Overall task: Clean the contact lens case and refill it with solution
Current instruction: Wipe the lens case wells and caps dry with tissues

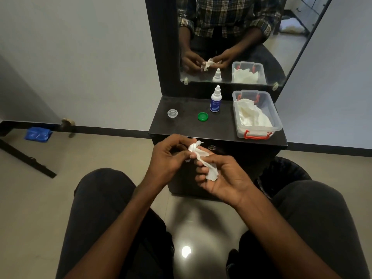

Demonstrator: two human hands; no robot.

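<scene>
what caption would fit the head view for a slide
Both hands, left hand and right hand, work a white tissue around a small case part, with the solution bottle capped behind.

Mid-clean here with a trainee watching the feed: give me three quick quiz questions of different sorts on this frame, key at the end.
1. True or false: the solution bottle stands upright with its cap on.
2. Which cap lies nearest that bottle? A) clear cap B) green cap
3. What does the right hand hold?

Key:
1. True.
2. B.
3. A white tissue, which runs up to the left hand and wraps something small and white there.
</scene>
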